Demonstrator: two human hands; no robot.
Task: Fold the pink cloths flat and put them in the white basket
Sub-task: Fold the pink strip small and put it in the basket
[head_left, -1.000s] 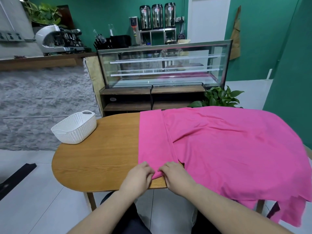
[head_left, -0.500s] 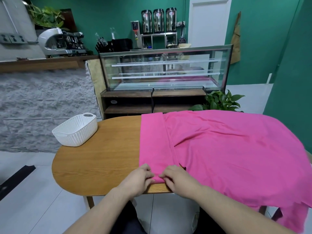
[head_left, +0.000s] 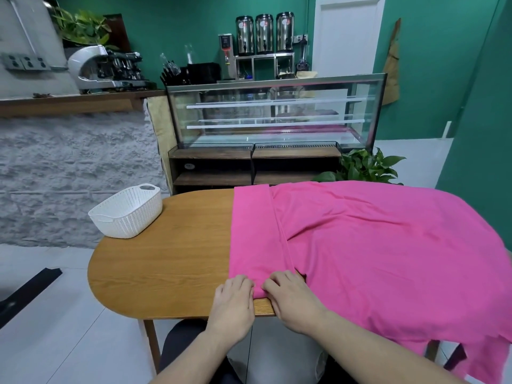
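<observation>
A large pink cloth [head_left: 382,245] covers the right half of the wooden table [head_left: 166,261] and hangs over its right and near edges. A narrow strip of it is folded over along its left side. My left hand [head_left: 235,303] and my right hand [head_left: 291,297] lie side by side at the table's near edge, fingers pinching the near hem of that folded strip. The white basket [head_left: 127,214] stands empty at the table's far left corner, well away from both hands.
A glass display case [head_left: 277,112] on a dark wooden stand sits behind the table. A leafy plant [head_left: 365,167] stands at the far right of the table. A grey stone counter [head_left: 69,176] lies to the left. Grey tiled floor surrounds the table.
Both hands stay on the near hem of the folded strip, barely shifted. The view has tilted down slightly, so the table and cloth sit lower in the frame.
</observation>
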